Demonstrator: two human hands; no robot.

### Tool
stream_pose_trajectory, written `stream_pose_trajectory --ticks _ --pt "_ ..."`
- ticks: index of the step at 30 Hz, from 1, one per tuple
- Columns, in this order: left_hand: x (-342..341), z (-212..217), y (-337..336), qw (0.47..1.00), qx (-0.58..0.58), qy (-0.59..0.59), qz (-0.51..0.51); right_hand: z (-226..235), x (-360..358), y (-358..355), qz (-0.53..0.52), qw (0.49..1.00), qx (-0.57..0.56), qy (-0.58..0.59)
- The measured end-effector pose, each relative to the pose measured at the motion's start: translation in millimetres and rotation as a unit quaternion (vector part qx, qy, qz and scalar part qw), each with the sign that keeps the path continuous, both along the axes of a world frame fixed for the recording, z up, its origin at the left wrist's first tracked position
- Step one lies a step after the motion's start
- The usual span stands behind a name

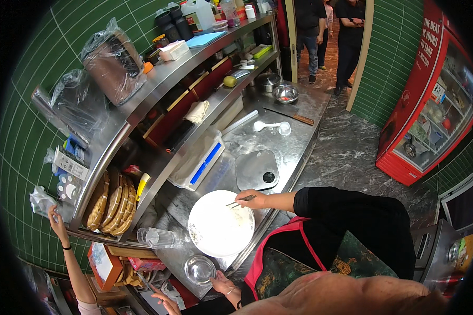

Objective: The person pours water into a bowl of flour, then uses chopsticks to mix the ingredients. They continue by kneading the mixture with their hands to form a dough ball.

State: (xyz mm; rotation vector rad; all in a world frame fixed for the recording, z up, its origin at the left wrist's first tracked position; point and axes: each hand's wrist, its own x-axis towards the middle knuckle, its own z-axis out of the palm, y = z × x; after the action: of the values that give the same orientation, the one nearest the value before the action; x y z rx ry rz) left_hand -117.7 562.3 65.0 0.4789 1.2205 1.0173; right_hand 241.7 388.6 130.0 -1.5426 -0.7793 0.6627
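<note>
our right hand (250, 198) pinches a thin tool (242, 200) over the white plate (215, 231), which sits near the counter (294, 142) edge. our left hand (223, 284), fingers spread, rests by the glass bowl (200, 270). pressing down at the rim could tip the plate or knock the bowl off.

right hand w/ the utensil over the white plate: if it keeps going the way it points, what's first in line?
The right hand points left, its thin utensil leading. First in line is the white plate surface below the tip; beyond the plate, likely the clear plastic container. Depth is unclear.
</note>
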Motion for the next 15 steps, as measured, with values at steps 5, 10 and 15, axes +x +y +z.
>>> stream_pose_trajectory --ticks 5,10,15 --pt "-0.7 -0.9 -1.1 0.997 -0.069 -0.039 -0.009 -7.3 -3.6 3.4 -0.024 0.999 0.023 0.039" --pt "12.8 19.9 -15.4 0.976 -0.061 -0.017 -0.209 -7.2 -7.0 13.7 -0.042 0.992 0.025 0.115" --pt "64.8 51.5 -45.8 0.903 0.111 -0.051 -0.411 -4.7 -25.5 13.0 -0.009 0.987 0.082 0.136"
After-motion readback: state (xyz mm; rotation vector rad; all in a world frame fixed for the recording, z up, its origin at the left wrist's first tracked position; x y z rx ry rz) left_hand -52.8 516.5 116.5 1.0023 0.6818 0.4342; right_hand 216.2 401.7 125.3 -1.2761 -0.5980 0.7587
